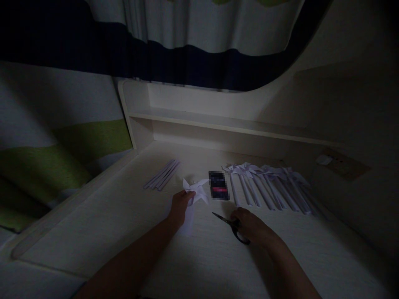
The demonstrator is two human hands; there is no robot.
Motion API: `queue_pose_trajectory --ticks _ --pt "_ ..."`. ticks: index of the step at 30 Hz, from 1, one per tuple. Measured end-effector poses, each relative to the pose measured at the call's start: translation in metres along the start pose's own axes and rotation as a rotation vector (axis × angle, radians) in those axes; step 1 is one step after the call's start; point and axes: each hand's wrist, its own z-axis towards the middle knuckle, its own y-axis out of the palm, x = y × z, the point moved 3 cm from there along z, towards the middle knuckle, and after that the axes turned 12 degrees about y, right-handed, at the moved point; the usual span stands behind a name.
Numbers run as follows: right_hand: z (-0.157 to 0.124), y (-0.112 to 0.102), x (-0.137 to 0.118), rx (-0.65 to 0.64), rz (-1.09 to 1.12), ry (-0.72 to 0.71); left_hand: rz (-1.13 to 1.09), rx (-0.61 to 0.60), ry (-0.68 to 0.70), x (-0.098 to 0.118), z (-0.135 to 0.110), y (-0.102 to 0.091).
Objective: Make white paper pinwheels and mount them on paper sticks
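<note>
A white paper pinwheel [201,193] is pinched by my left hand [181,206], thumb on its middle. Under that hand lies a pale sheet of paper [188,224], partly hidden. To the right, my right hand [251,226] has its fingers closed at the black handle of a pair of scissors [225,219]. The blades point left, toward the pinwheel. Beyond the scissors rests a dark rectangular object [220,193] with a pink band, pixelated so its kind does not show.
Several finished-looking paper pinwheels on rolled sticks [268,191] lie in a row at the right. Several loose paper sticks [162,174] are at the left. A shelf [218,122] runs along the back of the desk [199,270], with a striped curtain [193,62] above.
</note>
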Motion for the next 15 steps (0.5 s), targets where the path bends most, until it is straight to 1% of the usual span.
queue_pose_trajectory --ticks 3,8,12,15 --pt "-0.001 -0.001 -0.002 -0.066 -0.018 0.012 -0.002 0.02 0.022 0.003 0.004 -0.005" --pt "-0.003 -0.006 -0.005 -0.112 0.006 0.029 -0.044 0.014 0.013 -0.004 0.006 -0.005" --pt "-0.001 0.0 -0.002 -0.169 0.046 0.064 -0.065 -0.006 0.014 -0.01 0.006 -0.003" --pt "-0.002 0.004 -0.004 -0.188 0.074 0.085 -0.072 -0.023 0.004 -0.013 0.005 -0.001"
